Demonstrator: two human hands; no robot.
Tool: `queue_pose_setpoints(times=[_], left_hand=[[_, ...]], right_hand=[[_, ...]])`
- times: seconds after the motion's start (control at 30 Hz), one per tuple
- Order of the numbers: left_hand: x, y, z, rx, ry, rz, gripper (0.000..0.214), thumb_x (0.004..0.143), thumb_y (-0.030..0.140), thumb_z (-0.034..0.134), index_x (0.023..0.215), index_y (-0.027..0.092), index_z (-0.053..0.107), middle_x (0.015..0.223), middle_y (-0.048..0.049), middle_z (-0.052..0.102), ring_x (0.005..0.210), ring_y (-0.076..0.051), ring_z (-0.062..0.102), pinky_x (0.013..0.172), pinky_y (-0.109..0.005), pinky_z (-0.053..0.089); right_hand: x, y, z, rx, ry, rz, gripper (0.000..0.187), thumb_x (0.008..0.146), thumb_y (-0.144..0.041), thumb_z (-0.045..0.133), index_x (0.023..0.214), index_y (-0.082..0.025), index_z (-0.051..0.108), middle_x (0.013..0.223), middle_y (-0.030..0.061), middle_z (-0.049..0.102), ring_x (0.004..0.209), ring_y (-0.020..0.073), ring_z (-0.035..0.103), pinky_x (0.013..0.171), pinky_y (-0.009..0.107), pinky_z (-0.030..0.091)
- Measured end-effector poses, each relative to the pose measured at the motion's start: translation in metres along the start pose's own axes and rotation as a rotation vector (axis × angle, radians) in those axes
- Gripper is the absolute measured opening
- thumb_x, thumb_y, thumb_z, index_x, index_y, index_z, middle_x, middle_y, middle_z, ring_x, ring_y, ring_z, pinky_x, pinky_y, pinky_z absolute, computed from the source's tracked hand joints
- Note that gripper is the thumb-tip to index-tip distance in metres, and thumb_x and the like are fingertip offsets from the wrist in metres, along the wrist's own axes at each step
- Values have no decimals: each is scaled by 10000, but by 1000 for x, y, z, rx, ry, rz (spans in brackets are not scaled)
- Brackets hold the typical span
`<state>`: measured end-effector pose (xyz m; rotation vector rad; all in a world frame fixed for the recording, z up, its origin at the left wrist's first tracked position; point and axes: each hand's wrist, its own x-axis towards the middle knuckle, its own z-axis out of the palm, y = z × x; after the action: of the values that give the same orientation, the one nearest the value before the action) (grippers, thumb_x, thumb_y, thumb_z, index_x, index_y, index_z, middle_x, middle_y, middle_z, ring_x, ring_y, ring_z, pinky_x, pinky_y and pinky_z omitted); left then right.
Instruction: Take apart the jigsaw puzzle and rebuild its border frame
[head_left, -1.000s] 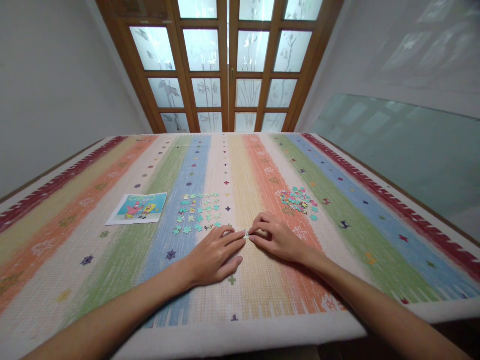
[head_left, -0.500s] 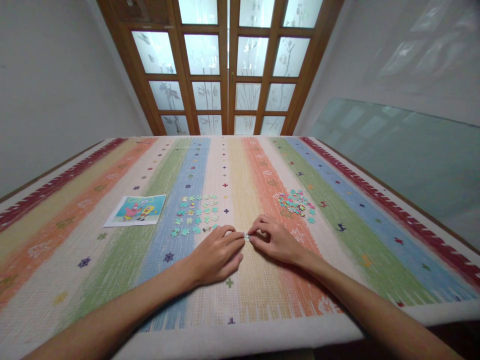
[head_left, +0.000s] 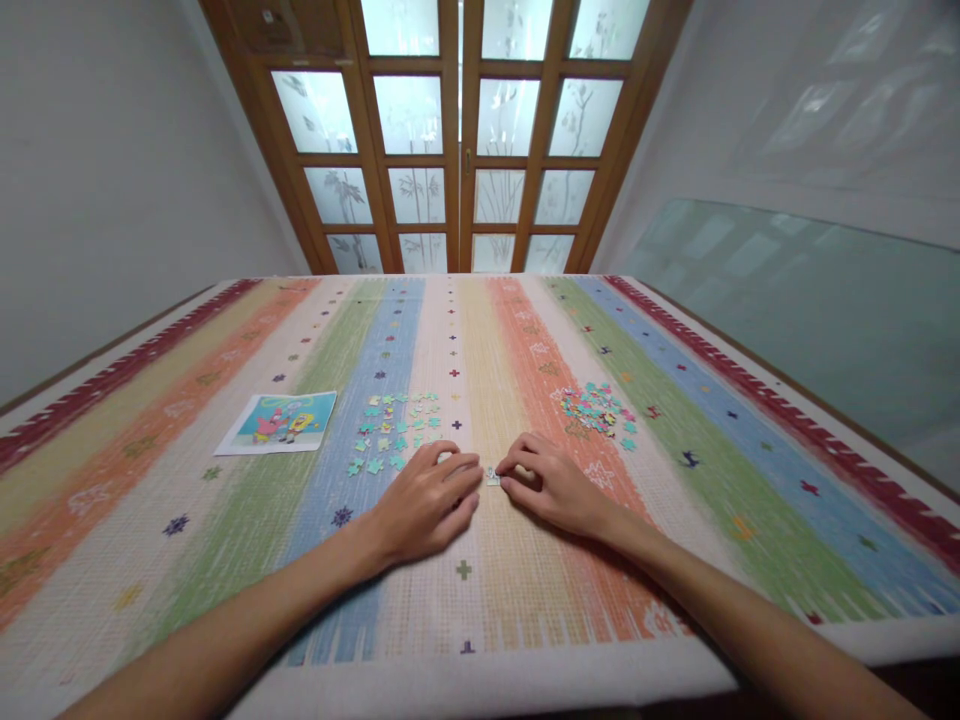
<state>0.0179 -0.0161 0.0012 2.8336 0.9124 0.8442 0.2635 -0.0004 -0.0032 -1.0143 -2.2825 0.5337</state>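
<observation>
A small joined bit of jigsaw puzzle (head_left: 492, 477) lies on the striped tablecloth between my hands. My right hand (head_left: 551, 485) has its thumb and index finger pinched at the right edge of that bit. Palm down, my left hand (head_left: 431, 502) rests just left of it, fingers loosely bent and apart, with a narrow gap to the puzzle bit. Beyond my left hand, loose jigsaw pieces (head_left: 396, 436), mostly turquoise, are laid out in rough rows. Past my right hand sits a heap of mixed jigsaw pieces (head_left: 596, 408).
A printed cartoon picture (head_left: 279, 422) lies flat at the left. The striped tablecloth (head_left: 517, 600) covers the wide table. Wooden doors with frosted panes (head_left: 420, 195) stand behind it, and a glass panel (head_left: 795, 300) leans along the right wall.
My left fingertips have drawn slightly left, off the puzzle bit. My right hand stays at its edge. The whole view has shifted a little.
</observation>
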Motion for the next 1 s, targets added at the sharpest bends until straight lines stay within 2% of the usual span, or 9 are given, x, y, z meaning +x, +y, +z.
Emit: queue_pose_setpoints(times=[0.2, 0.3, 0.4, 0.53, 0.7, 1.0], left_hand=[[-4, -51, -18, 120, 168, -163, 221, 967, 237, 536, 1075, 171, 717, 1096, -113, 739, 1070, -300, 565, 950, -537, 490], [-8, -78, -35, 118, 165, -245, 267, 925, 157, 499, 1068, 189, 721, 1056, -88, 742, 1040, -286, 566, 941, -525, 487], [-12, -95, -51, 62, 128, -258, 297, 870, 106, 467, 991, 192, 725, 979, -67, 735, 979, -265, 569, 919, -485, 491], [-13, -94, -59, -57, 20, -179, 207, 863, 178, 537, 954, 203, 722, 956, -54, 713, 953, -250, 568, 894, -441, 493], [-10, -79, -55, -107, -153, -72, 170, 832, 194, 566, 905, 195, 719, 950, -66, 667, 937, -239, 552, 880, -415, 481], [-10, -74, -49, -138, -186, -88, 112, 824, 195, 550, 822, 189, 661, 891, -59, 644, 890, -230, 546, 870, -414, 467]], right_hand=[[0, -2, -1, 1, -8, -1, 102, 901, -153, 601, 899, -192, 696, 916, 69, 650, 896, 210, 601, 813, 373, 479], [-1, -2, -1, 5, 1, -12, 103, 912, -158, 596, 906, -201, 690, 923, 68, 657, 899, 211, 604, 821, 380, 478], [-1, -1, -1, 8, 5, -20, 129, 943, -165, 570, 912, -203, 689, 922, 69, 658, 903, 211, 603, 824, 378, 475], [-1, 0, -1, 1, -4, -32, 129, 940, -163, 573, 898, -193, 692, 917, 73, 648, 901, 211, 596, 808, 370, 468], [-1, -1, -2, 23, -9, -3, 126, 934, -164, 576, 906, -196, 695, 915, 66, 649, 896, 206, 595, 810, 366, 466], [0, -4, -4, 26, -10, -4, 169, 967, -191, 539, 899, -198, 694, 900, 73, 659, 889, 215, 594, 807, 376, 469]])
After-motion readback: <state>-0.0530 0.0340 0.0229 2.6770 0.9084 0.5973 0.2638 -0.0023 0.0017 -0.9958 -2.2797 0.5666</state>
